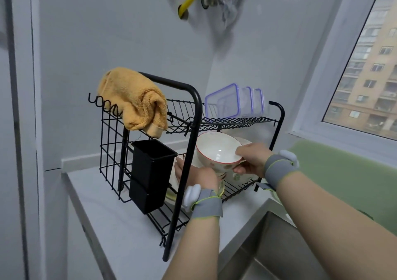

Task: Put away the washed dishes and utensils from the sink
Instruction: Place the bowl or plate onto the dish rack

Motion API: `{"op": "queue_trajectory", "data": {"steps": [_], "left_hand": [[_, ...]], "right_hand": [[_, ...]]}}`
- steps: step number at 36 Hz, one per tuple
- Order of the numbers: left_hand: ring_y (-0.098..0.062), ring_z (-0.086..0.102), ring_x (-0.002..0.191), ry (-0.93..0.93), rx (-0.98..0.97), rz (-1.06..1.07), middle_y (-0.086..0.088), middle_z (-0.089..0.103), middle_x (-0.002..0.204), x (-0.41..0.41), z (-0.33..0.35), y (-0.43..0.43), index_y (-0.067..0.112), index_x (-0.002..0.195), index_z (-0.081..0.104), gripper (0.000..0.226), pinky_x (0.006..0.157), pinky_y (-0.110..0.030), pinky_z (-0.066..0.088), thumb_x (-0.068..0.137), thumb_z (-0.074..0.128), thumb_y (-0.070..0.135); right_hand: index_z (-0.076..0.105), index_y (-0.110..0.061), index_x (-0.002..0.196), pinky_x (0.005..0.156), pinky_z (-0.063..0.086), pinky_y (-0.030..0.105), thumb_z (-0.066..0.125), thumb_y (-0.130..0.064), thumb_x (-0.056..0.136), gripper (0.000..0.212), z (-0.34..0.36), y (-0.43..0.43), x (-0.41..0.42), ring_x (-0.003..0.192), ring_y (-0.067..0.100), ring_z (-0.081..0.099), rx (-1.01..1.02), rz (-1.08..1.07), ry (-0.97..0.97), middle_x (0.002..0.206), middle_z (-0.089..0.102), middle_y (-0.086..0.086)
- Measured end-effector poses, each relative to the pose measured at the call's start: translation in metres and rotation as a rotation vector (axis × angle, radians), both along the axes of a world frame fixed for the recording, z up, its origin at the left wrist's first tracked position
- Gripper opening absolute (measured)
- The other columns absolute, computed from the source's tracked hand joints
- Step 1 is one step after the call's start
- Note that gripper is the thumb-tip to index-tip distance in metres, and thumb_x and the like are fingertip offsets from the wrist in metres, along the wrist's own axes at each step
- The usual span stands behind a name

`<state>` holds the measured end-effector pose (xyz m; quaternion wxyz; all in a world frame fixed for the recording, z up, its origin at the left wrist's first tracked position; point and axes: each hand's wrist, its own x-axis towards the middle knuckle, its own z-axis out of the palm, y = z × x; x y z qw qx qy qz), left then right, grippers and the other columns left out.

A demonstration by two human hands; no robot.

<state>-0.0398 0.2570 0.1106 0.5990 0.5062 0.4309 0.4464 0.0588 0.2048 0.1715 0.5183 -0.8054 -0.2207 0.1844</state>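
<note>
1. A white bowl [217, 153] with a red rim and a spotted outside is tipped on its side, mouth facing the viewer, inside the lower tier of a black wire dish rack [194, 129].
2. The right hand [251, 161] grasps the bowl's right rim, with the thumb inside and the fingers curled under it.
3. The left hand [197, 176] reaches into the lower tier, below and left of the bowl. The rack's near post crosses it, so I cannot tell whether its grip is released or holding something.
4. A pale plate [245, 141] stands just behind the bowl. More crockery sits on the lower tier, too hidden to name.
5. A black utensil holder [152, 165] hangs on the rack's left side, with an orange towel [133, 103] draped above it. Clear lidded containers [232, 101] stand on the upper tier.
6. The rack sits on a pale worktop [120, 226]. A steel sink [279, 247] is near right, cut off by the frame.
7. Likely risks: the rim could knock the plate behind it or the upper shelf. A wet bowl could slip from a one-sided grasp, or roll off the wires if let go while it leans.
</note>
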Motion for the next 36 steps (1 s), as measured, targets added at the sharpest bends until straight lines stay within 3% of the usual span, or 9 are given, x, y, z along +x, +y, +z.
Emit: {"op": "queue_trajectory", "data": {"steps": [5,9,12,16,19,22,28,33,36], "left_hand": [[-0.028,0.018,0.144,-0.061,0.025,0.010,-0.011,0.020,0.156,-0.002,-0.002,0.000,0.011,0.149,0.018,0.065,0.118,-0.035,0.015,0.091,0.046,0.003],[-0.026,0.022,0.143,-0.176,-0.023,0.003,-0.009,0.027,0.153,0.001,-0.007,0.003,0.011,0.147,0.027,0.058,0.117,-0.035,0.018,0.092,0.045,0.004],[-0.026,0.035,0.136,-0.210,-0.021,-0.005,-0.010,0.039,0.146,0.002,-0.007,0.002,0.010,0.140,0.038,0.043,0.114,-0.037,0.027,0.098,0.033,0.012],[-0.024,0.034,0.137,-0.329,-0.077,0.080,-0.007,0.040,0.146,0.002,-0.002,0.005,0.017,0.136,0.048,0.039,0.115,-0.040,0.025,0.098,0.039,0.018],[-0.022,0.032,0.137,-0.310,-0.064,0.040,-0.005,0.040,0.147,0.002,-0.001,0.007,0.020,0.135,0.049,0.039,0.115,-0.039,0.024,0.096,0.042,0.022],[-0.022,0.031,0.138,-0.284,-0.066,0.014,-0.004,0.038,0.148,0.002,0.000,0.009,0.022,0.135,0.049,0.041,0.115,-0.036,0.023,0.094,0.044,0.021],[-0.024,0.033,0.137,-0.261,-0.039,0.038,-0.007,0.039,0.147,0.003,-0.002,0.011,0.017,0.139,0.042,0.048,0.114,-0.040,0.024,0.091,0.044,0.012],[-0.026,0.030,0.138,-0.235,0.026,0.070,-0.009,0.039,0.148,0.003,-0.002,0.009,0.016,0.142,0.039,0.049,0.116,-0.037,0.019,0.094,0.040,0.008],[-0.024,0.027,0.139,-0.219,0.060,0.073,-0.007,0.036,0.149,0.004,0.000,0.007,0.019,0.142,0.039,0.049,0.115,-0.030,0.014,0.095,0.035,0.004]], "right_hand": [[0.047,0.003,0.090,0.027,0.040,0.016,0.039,0.001,0.092,0.008,-0.009,0.012,0.001,0.021,0.016,0.047,-0.033,-0.024,-0.045,0.063,0.051,0.019],[0.044,0.003,0.077,0.027,0.037,0.013,0.037,0.002,0.092,0.017,-0.013,0.016,0.001,0.020,0.014,0.045,-0.057,-0.031,-0.044,0.062,0.050,0.018],[0.043,0.004,0.083,0.027,0.036,0.013,0.035,0.001,0.094,0.014,-0.016,0.018,-0.001,0.019,0.014,0.044,-0.117,-0.014,-0.057,0.062,0.049,0.018],[0.043,0.007,0.095,0.029,0.033,0.012,0.032,0.001,0.093,0.012,-0.015,0.022,-0.003,0.028,0.018,0.043,-0.208,-0.003,-0.114,0.053,0.048,0.015],[0.042,0.005,0.086,0.030,0.030,0.010,0.032,0.002,0.093,0.013,-0.014,0.022,-0.004,0.025,0.017,0.041,-0.254,-0.008,-0.131,0.055,0.046,0.014],[0.040,-0.001,0.070,0.039,0.034,0.018,0.035,-0.002,0.093,0.023,-0.016,0.024,-0.002,0.034,0.018,0.043,-0.305,-0.024,-0.150,0.058,0.046,0.013],[0.051,0.001,0.070,0.066,0.050,0.037,0.031,-0.006,0.092,0.030,-0.024,0.028,0.000,0.061,0.030,0.057,-0.458,0.017,-0.131,0.065,0.057,0.017],[0.046,0.000,0.067,0.053,0.048,0.031,0.029,-0.006,0.097,0.035,-0.025,0.032,-0.005,0.051,0.023,0.051,-0.434,0.001,-0.053,0.063,0.052,0.016],[0.038,-0.009,0.068,0.045,0.047,0.026,0.033,-0.006,0.096,0.028,-0.024,0.031,-0.003,0.052,0.021,0.052,-0.318,0.012,-0.031,0.067,0.049,0.011]]}}
